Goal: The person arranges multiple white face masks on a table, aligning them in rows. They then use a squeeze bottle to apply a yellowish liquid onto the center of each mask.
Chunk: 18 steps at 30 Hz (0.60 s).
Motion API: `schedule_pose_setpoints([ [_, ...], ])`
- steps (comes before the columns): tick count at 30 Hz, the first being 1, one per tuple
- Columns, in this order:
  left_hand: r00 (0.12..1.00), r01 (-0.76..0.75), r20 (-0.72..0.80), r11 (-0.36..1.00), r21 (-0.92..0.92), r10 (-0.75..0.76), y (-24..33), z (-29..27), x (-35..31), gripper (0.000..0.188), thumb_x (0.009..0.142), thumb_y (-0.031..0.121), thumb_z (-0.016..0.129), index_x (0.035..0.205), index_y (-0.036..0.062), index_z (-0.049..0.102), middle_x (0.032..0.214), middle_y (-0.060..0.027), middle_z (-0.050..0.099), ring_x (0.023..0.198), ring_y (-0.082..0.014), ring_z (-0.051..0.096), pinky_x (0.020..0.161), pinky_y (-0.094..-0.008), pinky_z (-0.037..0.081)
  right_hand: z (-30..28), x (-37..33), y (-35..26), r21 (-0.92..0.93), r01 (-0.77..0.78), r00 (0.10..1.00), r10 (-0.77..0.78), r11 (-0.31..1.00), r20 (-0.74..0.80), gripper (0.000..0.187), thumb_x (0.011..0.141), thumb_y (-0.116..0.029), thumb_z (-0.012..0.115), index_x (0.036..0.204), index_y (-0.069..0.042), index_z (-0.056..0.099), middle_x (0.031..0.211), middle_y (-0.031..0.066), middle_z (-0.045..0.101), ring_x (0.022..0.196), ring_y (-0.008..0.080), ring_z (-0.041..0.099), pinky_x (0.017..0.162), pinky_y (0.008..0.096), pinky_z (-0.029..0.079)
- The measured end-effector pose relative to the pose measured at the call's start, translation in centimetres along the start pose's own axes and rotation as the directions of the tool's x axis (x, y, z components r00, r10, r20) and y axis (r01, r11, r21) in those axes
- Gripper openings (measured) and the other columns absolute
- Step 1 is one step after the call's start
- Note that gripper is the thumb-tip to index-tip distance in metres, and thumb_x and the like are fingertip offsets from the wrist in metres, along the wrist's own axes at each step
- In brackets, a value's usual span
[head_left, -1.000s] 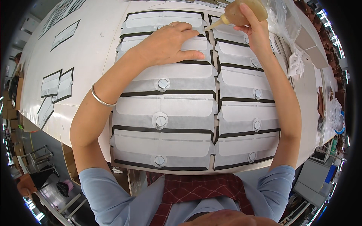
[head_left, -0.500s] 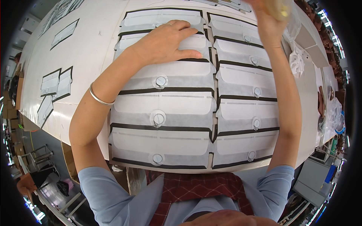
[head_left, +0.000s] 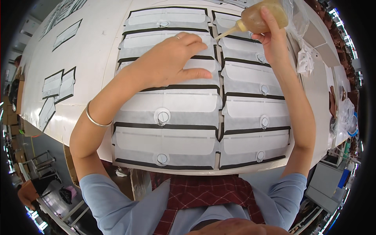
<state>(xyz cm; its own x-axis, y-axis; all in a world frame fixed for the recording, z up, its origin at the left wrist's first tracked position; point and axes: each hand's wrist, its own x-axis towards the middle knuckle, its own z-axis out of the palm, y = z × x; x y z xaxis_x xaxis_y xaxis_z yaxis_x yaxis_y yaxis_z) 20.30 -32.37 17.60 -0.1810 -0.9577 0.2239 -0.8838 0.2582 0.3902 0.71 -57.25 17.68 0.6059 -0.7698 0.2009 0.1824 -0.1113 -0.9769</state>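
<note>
My right hand (head_left: 272, 41) grips a squeeze bottle (head_left: 263, 17) of yellowish-brown liquid, tilted so its long thin nozzle points down and left. The nozzle's tip is by the right edge of the left column of panels, close to the gap between the columns; whether it touches cannot be told. My left hand (head_left: 172, 58) is open, thumb and fingers apart, laid over the white-and-grey panels (head_left: 168, 137) of that column. The panels have black edging and a round disc in the middle. Similar panels (head_left: 254, 110) form the right column, partly behind my right forearm.
Several smaller black-edged pieces (head_left: 53, 88) lie on the white table (head_left: 90, 55) at the left. Crumpled white paper (head_left: 304, 62) and clear plastic (head_left: 299, 17) are at the right, next to a pale box (head_left: 325, 43). The table's front edge runs below the panels.
My right hand has brought the bottle down and to the left, its nozzle now over the panels. My left hand has slid slightly nearer to me, fingers still spread.
</note>
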Motion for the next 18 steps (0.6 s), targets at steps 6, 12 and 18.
schedule_pose_setpoints([
  [6, 0.998, 0.043, 0.041, 0.999, 0.022, -0.043, 0.8, 0.5, -0.9, 0.071, 0.089, 0.056, 0.07, 0.134, 0.0005, 0.06, 0.142, -0.0221, 0.052, 0.128, -0.0385, 0.053, 0.107, -0.0434, 0.047, 1.8, -0.2, 0.9, -0.035, -0.042, 0.999, 0.042, 0.999, 0.004, 0.049, 0.095, -0.044, 0.071, 0.126, -0.009, 0.058, 0.105, 0.0056, 0.07, 0.088, 0.0111, 0.07, 0.056, 0.0242, 0.057],
  [12, 0.997, 0.051, 0.057, 0.998, 0.038, -0.053, 1.0, 0.6, -1.0, 0.075, 0.087, 0.06, 0.07, 0.134, 0.0024, 0.061, 0.144, -0.0237, 0.05, 0.131, -0.0403, 0.051, 0.108, -0.0445, 0.046, 1.4, -0.5, 0.7, -0.084, -0.002, 1.0, 0.004, 0.996, 0.028, 0.052, 0.094, -0.043, 0.071, 0.128, -0.004, 0.059, 0.111, 0.0057, 0.068, 0.092, 0.0093, 0.068, 0.058, 0.0213, 0.057],
  [18, 0.998, 0.041, 0.055, 0.998, 0.045, -0.043, 0.9, 0.6, -1.0, 0.075, 0.086, 0.06, 0.071, 0.134, 0.0025, 0.061, 0.144, -0.0237, 0.05, 0.131, -0.0405, 0.051, 0.109, -0.0452, 0.045, 1.2, -1.2, 0.5, -0.078, -0.017, 0.998, 0.022, 0.997, 0.06, 0.051, 0.094, -0.042, 0.07, 0.127, -0.005, 0.06, 0.109, 0.0042, 0.068, 0.09, 0.0076, 0.068, 0.055, 0.0202, 0.055],
])
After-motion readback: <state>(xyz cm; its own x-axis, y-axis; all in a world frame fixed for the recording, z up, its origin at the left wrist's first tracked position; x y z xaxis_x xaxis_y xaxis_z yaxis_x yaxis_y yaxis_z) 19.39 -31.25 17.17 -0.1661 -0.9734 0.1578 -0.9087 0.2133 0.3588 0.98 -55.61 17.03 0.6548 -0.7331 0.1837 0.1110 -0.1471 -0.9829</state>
